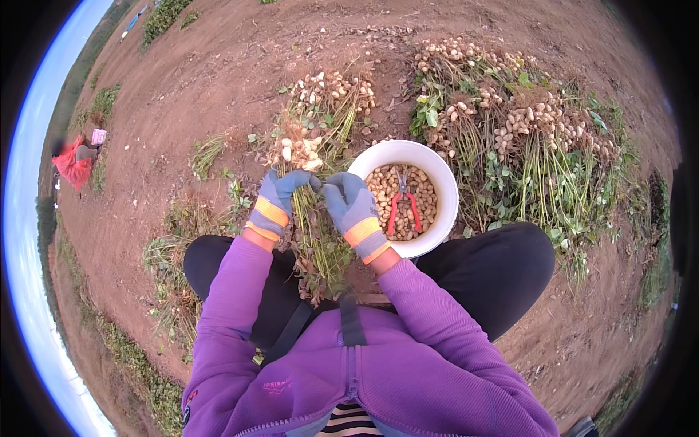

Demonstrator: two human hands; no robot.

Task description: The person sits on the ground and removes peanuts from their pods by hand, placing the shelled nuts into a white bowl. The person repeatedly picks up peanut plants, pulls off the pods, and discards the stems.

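My left hand (277,200), in a grey-blue work glove with an orange cuff, is closed around the stems of a bunch of peanut plants (319,246). The roots and pale peanut pods (301,153) of this bunch stick up beyond my fingers, and its leaves hang toward my lap. Beside the stems is my gloved right hand (352,207), its fingers bent; whether they grip anything is hidden. Just right of that hand stands a white bucket (449,203) partly filled with loose peanuts (381,188). Red-handled pruning shears (403,201) lie on top of them.
A large heap of pulled peanut plants (524,147) lies right of the bucket. A smaller pile (327,95) is ahead, and picked-over plants (172,273) lie by my left knee. Far left, a person in red (75,161) sits on the soil near a pink box (99,136).
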